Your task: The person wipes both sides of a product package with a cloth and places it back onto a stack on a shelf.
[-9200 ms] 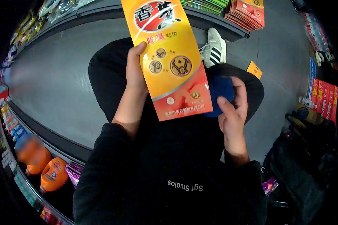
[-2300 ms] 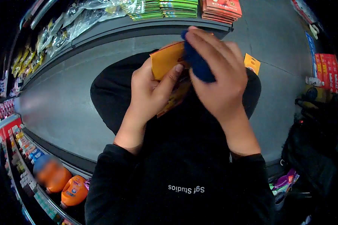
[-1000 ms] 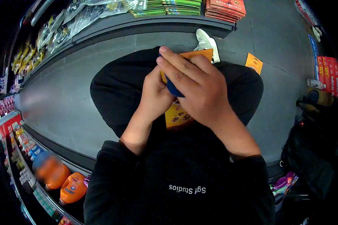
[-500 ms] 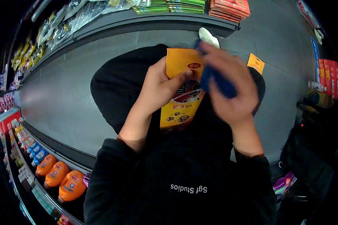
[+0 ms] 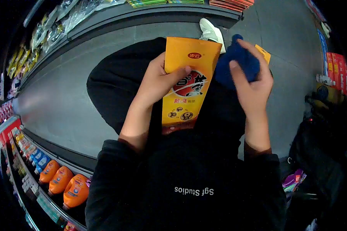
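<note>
A yellow packet (image 5: 181,104) with a red circle and dark lettering hangs in front of my lap, its printed face towards me. My left hand (image 5: 160,79) grips its left edge, with the thumb across the front and the other fingers behind. To the right of the packet, my right hand (image 5: 254,82) holds a dark blue cloth (image 5: 241,63) between thumb and fingers. A small gap separates the cloth's lower part from the packet's printed face. The packet's lower end reaches my black sweatshirt.
Green packets (image 5: 185,1) and red packets (image 5: 233,4) are stacked on the low shelf (image 5: 142,22) ahead. Another yellow packet (image 5: 263,53) lies on the floor beyond my right knee. Orange bottles (image 5: 76,190) stand on the left shelf. A black bag (image 5: 316,154) is at right.
My right hand has moved away from the packet to the right with the blue cloth. In my left hand the packet is raised a little, and more of its front shows.
</note>
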A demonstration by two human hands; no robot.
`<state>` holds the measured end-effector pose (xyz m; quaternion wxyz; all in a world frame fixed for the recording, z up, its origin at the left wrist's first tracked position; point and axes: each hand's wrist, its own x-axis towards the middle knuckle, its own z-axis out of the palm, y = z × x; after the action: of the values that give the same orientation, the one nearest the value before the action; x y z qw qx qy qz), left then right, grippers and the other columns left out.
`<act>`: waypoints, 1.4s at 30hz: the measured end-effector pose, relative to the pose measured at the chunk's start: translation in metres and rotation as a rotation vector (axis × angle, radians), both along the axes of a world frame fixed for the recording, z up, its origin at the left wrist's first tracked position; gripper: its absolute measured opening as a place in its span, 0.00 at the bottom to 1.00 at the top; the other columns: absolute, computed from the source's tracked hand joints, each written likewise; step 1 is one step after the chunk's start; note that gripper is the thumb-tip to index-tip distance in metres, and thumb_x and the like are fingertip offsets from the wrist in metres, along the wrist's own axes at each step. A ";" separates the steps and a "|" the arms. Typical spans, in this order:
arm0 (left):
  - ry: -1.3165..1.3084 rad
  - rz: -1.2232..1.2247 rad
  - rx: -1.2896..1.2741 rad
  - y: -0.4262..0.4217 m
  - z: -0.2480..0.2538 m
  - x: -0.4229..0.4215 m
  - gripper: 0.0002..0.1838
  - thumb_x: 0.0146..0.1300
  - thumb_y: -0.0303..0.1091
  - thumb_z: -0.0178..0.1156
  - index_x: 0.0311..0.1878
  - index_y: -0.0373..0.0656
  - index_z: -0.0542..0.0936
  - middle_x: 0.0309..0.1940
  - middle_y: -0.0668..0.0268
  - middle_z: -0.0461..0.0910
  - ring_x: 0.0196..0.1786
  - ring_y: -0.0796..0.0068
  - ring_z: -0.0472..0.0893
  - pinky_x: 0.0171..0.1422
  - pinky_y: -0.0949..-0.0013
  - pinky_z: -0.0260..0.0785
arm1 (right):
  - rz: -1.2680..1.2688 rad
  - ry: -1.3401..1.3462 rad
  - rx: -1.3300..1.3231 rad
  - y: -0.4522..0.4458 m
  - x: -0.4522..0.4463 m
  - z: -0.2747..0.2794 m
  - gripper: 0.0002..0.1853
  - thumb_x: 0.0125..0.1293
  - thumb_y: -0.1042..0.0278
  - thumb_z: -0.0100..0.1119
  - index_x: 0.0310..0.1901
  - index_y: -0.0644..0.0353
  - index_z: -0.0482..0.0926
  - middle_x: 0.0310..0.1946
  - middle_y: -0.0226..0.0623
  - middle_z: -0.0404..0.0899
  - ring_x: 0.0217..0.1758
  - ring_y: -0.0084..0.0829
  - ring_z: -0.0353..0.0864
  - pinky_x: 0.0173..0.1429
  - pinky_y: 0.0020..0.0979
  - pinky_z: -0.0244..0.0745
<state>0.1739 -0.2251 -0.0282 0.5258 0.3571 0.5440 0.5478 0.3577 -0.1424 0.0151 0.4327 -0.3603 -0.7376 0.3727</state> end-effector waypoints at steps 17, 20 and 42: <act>-1.351 -0.271 0.316 -0.009 -0.054 0.013 0.41 0.63 0.68 0.32 0.64 0.40 0.63 0.59 0.57 0.69 0.61 0.61 0.69 0.64 0.62 0.61 | 0.205 -0.268 0.627 -0.040 -0.043 -0.054 0.29 0.41 0.62 0.65 0.50 0.54 0.75 0.51 0.32 0.71 0.52 0.39 0.66 0.53 0.41 0.64; -1.369 -0.285 0.228 -0.008 -0.053 0.011 0.37 0.65 0.62 0.34 0.65 0.40 0.62 0.62 0.55 0.66 0.63 0.57 0.66 0.67 0.56 0.58 | 0.023 -0.418 0.609 -0.017 -0.037 -0.031 0.30 0.40 0.67 0.67 0.51 0.50 0.76 0.52 0.31 0.73 0.56 0.37 0.65 0.59 0.39 0.52; -0.996 -0.301 0.077 -0.001 -0.035 0.020 0.33 0.63 0.51 0.43 0.67 0.42 0.58 0.58 0.54 0.70 0.58 0.60 0.73 0.62 0.60 0.65 | -0.041 -0.356 0.630 0.056 -0.052 0.005 0.17 0.53 0.72 0.61 0.46 0.64 0.71 0.38 0.46 0.76 0.42 0.46 0.78 0.46 0.37 0.72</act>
<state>0.1944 -0.2258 -0.0627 0.7803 0.1465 0.1499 0.5892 0.3055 -0.0866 0.0199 0.3949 -0.2832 -0.8726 0.0497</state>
